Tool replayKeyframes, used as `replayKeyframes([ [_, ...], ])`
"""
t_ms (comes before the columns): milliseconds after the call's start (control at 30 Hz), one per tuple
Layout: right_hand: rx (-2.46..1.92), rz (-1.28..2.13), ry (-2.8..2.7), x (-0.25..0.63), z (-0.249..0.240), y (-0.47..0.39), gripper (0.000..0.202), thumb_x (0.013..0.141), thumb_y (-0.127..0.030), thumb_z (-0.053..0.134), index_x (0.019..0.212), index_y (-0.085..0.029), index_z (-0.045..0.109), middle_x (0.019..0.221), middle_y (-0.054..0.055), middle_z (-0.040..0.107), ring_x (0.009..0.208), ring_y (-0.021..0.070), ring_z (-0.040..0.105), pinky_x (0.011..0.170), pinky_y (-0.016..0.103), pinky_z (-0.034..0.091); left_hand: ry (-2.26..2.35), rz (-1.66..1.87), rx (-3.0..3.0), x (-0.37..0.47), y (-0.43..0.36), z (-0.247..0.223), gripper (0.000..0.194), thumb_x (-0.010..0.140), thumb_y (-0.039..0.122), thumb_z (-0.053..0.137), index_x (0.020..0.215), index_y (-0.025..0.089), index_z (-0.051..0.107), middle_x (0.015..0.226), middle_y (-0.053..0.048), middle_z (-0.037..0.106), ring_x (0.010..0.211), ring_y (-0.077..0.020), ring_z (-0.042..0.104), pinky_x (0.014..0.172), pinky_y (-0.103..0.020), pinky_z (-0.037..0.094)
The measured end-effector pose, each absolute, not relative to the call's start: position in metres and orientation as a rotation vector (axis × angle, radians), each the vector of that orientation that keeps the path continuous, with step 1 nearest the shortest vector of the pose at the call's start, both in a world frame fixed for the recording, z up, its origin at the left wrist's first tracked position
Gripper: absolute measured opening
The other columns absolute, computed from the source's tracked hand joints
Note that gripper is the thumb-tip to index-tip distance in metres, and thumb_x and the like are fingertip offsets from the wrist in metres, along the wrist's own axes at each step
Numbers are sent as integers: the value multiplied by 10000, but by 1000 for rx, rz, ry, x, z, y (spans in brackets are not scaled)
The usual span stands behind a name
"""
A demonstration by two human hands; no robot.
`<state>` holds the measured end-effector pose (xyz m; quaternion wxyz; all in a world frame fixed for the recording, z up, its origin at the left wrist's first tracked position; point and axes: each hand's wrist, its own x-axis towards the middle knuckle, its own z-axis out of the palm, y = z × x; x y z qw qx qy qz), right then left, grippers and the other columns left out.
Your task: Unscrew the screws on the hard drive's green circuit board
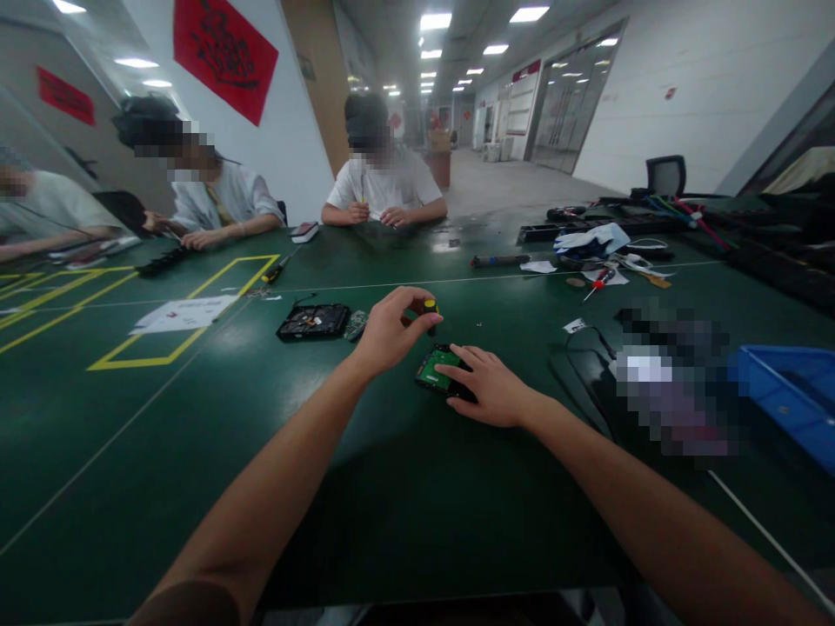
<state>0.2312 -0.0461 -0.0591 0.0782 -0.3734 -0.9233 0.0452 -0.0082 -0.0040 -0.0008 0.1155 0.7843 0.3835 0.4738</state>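
My left hand [397,329] is closed round a small screwdriver [430,307] with a yellow and black handle, held upright just above the far edge of a hard drive. The hard drive [436,369] lies on the green table with its green circuit board facing up. My right hand [490,384] rests on the right side of the drive, fingers spread over the board. Where the screwdriver's tip meets the drive is too small to tell. Left of my left hand sit a black device [314,321] and a small clear bag [356,326].
The green table [215,452] bears papers [186,314] and another screwdriver [275,270] at the left. On the right are a cable, a red screwdriver [598,283], a cloth [593,238] and a blue bin [786,396]. Several people sit across the table.
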Motion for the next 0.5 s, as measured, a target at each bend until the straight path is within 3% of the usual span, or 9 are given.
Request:
replayKeyframes([
  [100,-1125,145,-2762,231,-59,-46,676,977,-578,568,1574,-286,444,1672,174,288,1490,421,314,1169,607,272,1127,1373,2292,-8,-3,-1,251,909,295,739,1130,190,683,1089,-69,711,977,-185,693,707,-258,579],
  [333,-1128,138,-2761,231,-61,-46,673,979,-579,568,1574,-290,444,1673,162,292,1496,405,307,1184,593,256,987,1262,2273,-10,-1,-5,405,993,181,550,1395,218,586,1246,-87,701,991,-180,702,774,-289,613],
  [500,-1136,132,-2762,231,-61,-46,675,978,-583,572,1574,-296,441,1671,163,294,1495,408,311,1181,598,264,887,1209,2330,-10,-3,-4,430,1016,160,482,1426,234,587,1318,-86,677,988,-168,696,813,-306,626],
])
